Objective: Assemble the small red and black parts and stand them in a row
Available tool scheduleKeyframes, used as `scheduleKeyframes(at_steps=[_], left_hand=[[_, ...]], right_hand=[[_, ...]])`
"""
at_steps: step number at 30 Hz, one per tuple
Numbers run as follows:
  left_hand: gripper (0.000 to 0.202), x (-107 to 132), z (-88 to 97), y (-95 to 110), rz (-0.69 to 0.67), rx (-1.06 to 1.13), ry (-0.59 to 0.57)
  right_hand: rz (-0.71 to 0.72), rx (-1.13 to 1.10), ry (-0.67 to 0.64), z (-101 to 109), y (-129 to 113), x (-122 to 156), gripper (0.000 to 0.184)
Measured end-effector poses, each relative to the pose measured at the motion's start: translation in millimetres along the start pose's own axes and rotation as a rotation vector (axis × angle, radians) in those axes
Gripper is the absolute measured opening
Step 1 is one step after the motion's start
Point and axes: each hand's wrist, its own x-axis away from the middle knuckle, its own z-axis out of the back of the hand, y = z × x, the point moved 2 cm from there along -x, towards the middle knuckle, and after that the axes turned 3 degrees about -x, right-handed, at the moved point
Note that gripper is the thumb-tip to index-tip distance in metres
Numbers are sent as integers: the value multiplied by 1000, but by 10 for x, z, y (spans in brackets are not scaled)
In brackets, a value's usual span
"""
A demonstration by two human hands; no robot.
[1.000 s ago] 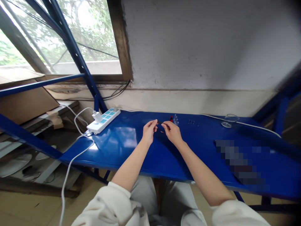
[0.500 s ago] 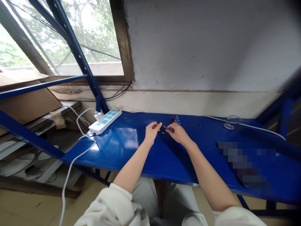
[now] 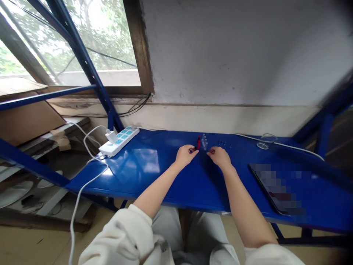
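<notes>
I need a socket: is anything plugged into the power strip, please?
Yes, a white adapter sits plugged into the power strip on its window side.

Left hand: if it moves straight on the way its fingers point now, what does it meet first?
Probably the red bottle, just beyond the fingertips of the left hand; clear vials stand beside it. Depth is unclear, so it may pass close by.
</notes>
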Motion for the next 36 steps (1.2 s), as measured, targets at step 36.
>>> scheduleKeyframes(at_steps=[36], left_hand=[[29, 74, -98, 203, -274, -759, -64]], right_hand=[[23, 73, 1, -98, -100, 42, 21]])
